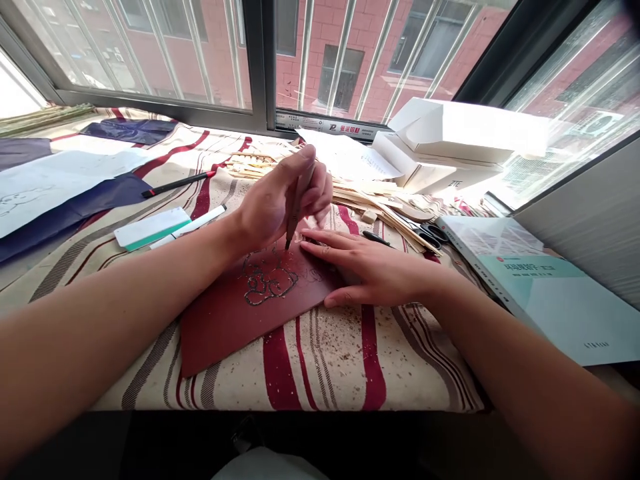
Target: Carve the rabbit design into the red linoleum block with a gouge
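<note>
My left hand [270, 193] is closed around a carving tool [294, 217] with a slim brown handle, held nearly upright. Its dark tip meets the upper part of a reddish-brown board [225, 330]. Dark outlines of a cartoon-like figure [270, 283] are cut or drawn on the board, with fainter lines to their right. Flat on the board's right edge rests my right hand [367, 263], fingers stretched out towards the tool tip. Brown crumbs [345, 340] are scattered over the striped cloth beside the board.
A striped cloth [325, 393] covers the table. To the left lie a marker [177, 185], a white-and-green box [153, 228] and a sketched sheet [65, 177]. Thin wood strips [370, 197], scissors [433, 233], a book [545, 287] and a white carton [450, 150] lie rightward, near the window.
</note>
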A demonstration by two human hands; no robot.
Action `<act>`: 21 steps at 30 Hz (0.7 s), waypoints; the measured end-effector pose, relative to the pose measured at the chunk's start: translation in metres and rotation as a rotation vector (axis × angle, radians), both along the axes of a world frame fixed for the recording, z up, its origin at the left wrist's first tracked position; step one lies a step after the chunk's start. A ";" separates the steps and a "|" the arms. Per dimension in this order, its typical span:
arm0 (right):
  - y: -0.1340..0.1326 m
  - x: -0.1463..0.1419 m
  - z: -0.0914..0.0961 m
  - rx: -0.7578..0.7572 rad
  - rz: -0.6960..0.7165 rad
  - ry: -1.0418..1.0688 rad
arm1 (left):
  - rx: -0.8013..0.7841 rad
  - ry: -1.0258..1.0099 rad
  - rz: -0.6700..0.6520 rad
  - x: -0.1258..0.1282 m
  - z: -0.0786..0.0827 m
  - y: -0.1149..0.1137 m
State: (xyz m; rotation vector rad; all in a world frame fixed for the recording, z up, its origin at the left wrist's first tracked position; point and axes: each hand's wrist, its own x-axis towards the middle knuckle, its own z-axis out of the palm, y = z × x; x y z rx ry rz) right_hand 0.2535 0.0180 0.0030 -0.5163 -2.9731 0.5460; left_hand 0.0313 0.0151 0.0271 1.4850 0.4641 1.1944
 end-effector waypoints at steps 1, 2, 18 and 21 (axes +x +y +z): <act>-0.001 -0.002 0.001 -0.019 -0.021 0.044 | 0.069 0.001 0.031 -0.002 0.000 0.001; -0.002 -0.005 0.003 -0.044 -0.070 0.109 | 0.122 0.005 0.063 -0.004 0.000 0.001; 0.016 -0.066 0.007 -0.151 -0.409 0.685 | 0.480 1.376 0.506 -0.103 -0.014 -0.082; 0.014 -0.064 0.007 -0.244 -0.477 0.693 | 0.559 1.572 0.520 -0.134 -0.041 -0.148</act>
